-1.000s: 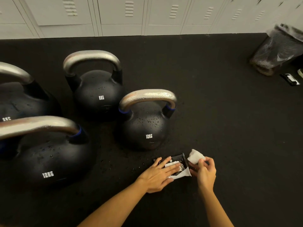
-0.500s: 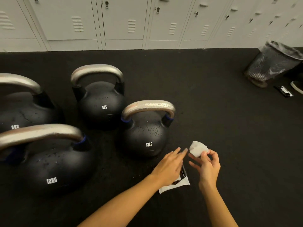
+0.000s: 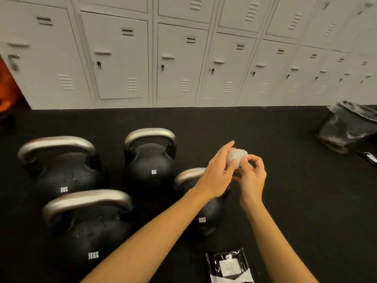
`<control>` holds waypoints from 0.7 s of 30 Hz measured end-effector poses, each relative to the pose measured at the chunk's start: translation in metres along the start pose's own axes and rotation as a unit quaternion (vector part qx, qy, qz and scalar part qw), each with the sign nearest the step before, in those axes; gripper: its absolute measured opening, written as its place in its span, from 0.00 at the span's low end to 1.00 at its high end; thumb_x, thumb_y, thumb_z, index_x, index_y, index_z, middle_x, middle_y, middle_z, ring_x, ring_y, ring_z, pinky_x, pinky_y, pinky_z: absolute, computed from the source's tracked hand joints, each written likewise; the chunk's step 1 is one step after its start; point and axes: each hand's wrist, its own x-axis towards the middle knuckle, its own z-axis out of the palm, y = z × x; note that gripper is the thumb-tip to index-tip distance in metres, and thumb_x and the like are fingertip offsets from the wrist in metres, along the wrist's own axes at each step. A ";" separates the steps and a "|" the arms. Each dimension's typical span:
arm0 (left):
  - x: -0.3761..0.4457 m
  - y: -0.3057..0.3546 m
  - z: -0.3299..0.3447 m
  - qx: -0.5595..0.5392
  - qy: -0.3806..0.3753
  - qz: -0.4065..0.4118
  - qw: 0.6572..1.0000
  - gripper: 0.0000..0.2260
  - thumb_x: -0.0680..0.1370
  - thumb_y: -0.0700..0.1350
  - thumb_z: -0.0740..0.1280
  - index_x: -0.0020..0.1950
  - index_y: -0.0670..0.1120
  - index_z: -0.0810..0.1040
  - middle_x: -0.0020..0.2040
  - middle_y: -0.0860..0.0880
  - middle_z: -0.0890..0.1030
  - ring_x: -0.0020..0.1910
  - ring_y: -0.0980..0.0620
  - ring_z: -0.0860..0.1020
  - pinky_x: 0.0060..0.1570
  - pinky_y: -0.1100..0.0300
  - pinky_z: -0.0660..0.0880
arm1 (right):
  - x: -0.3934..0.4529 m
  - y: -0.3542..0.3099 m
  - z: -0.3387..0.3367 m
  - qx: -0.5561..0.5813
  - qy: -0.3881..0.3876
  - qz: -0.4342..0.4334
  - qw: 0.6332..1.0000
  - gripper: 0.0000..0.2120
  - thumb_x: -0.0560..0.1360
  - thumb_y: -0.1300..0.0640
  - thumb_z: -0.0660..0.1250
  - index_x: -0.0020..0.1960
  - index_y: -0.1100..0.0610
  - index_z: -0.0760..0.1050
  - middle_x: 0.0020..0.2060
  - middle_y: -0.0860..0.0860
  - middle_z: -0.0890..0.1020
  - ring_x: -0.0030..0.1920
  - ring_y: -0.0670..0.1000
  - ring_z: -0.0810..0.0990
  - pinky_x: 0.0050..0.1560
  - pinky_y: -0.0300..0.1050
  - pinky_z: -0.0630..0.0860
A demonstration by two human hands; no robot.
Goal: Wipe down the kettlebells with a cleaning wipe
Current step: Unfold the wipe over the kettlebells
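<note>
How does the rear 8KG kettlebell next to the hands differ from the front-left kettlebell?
The rear 8KG kettlebell is in full view, with black sleeves at its handle ends; the front-left kettlebell sits nearer the camera, looks larger, has a blurred label, and the left forearm crosses its lower right. Both are black with silver handles and stand upright on the floor.

Folded white wipe (image 3: 236, 157) in air btwn hands; four black kettlebells (image 3: 150, 166) upright on floor.

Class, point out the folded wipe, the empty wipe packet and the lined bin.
folded wipe (image 3: 236, 158), head view, its exposed white middle.
wipe packet (image 3: 229, 266), head view, its clear front panel.
lined bin (image 3: 344, 127), head view, its bag-covered side wall.
</note>
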 end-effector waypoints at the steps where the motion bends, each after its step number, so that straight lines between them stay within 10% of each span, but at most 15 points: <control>1: 0.005 0.006 -0.014 0.010 0.029 0.011 0.999 0.20 0.82 0.49 0.56 0.74 0.52 0.60 0.70 0.51 0.68 0.65 0.55 0.71 0.62 0.59 0.73 | 0.002 -0.008 0.016 0.005 -0.008 -0.009 1.000 0.05 0.81 0.60 0.61 0.55 0.60 0.71 0.38 0.49 0.84 0.38 0.49 0.85 0.33 0.43 0.79; 10: 0.027 0.032 -0.154 0.065 0.190 0.038 0.979 0.11 0.81 0.49 0.60 0.59 0.45 0.74 0.54 0.50 0.76 0.50 0.57 0.76 0.50 0.63 0.77 | -0.004 -0.053 0.150 0.060 -0.151 -0.055 0.985 0.10 0.80 0.55 0.65 0.57 0.59 0.76 0.42 0.50 0.84 0.43 0.51 0.86 0.36 0.39 0.80; 21: -0.037 -0.022 -0.294 0.060 0.193 -0.088 0.975 0.07 0.79 0.41 0.64 0.55 0.45 0.78 0.52 0.48 0.82 0.51 0.52 0.81 0.56 0.51 0.78 | -0.029 -0.049 0.268 -0.080 -0.230 -0.021 0.970 0.05 0.75 0.53 0.72 0.50 0.51 0.80 0.48 0.55 0.82 0.46 0.57 0.85 0.35 0.44 0.83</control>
